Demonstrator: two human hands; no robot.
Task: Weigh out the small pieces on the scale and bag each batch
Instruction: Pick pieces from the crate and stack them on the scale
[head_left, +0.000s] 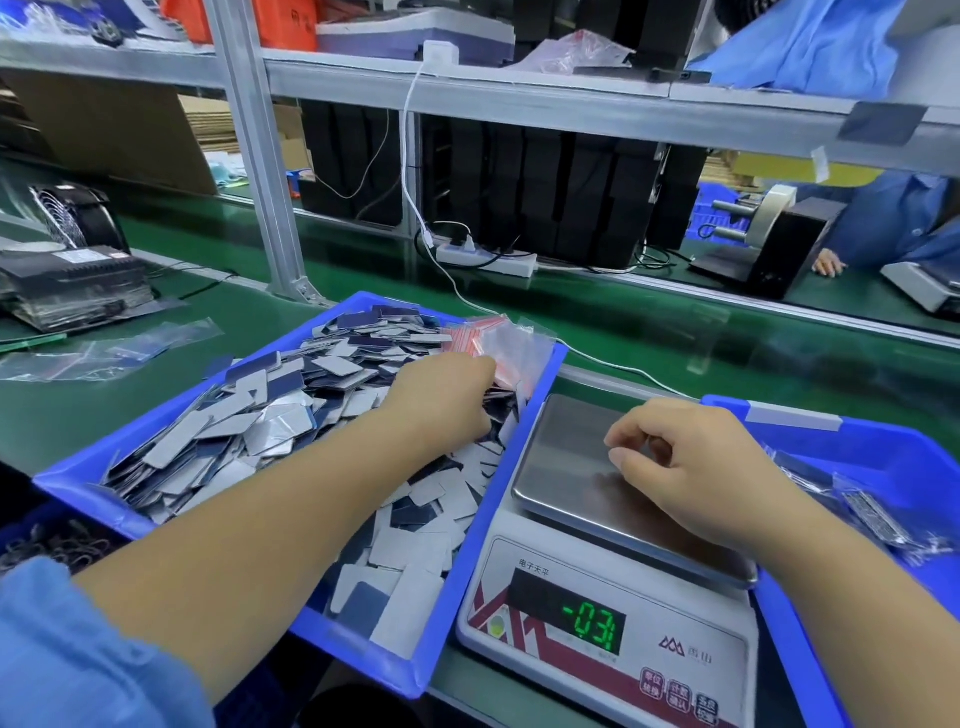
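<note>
My left hand (441, 395) reaches into the blue tray (540, 395) of small pieces (291, 415), near the clear bags (511, 345); whether its fingers grip, I cannot tell. My right hand (691, 462) hovers over the scale (613, 571) pan, fingers curled and holding nothing I can see.

At 5 o'clock the scale (613, 587) is showing a brushed, dully gleaming metal pan on glossy white plastic. At 9 o'clock the tray (457, 566) is looking like smooth blue plastic, holding matt grey and navy pieces (249, 431) and clear, shiny film bags (511, 345).
</note>
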